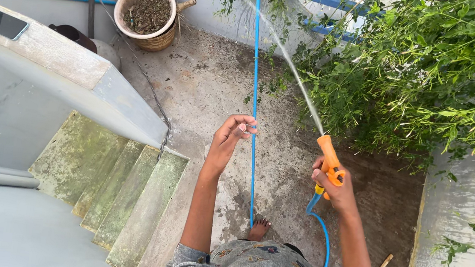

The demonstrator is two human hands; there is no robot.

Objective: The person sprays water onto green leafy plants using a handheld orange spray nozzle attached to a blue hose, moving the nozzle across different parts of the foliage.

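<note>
My right hand (334, 184) grips an orange spray nozzle (328, 154) that shoots a thin jet of water (286, 55) up and to the left, toward the leafy green bush (432, 73). A blue hose (321, 234) curls down from the nozzle past my patterned clothing. My left hand (229, 138) pinches a straight stretch of the same blue hose (256, 63) between thumb and fingers; it runs from my bare foot (259, 230) up toward the top of the view.
Mossy concrete steps (121, 192) descend at the lower left. A phone (2, 23) lies on the ledge of the stair wall. A round pot of dry debris (146, 13) stands at the back. A white wall (466, 240) borders the right. Wet concrete lies underfoot.
</note>
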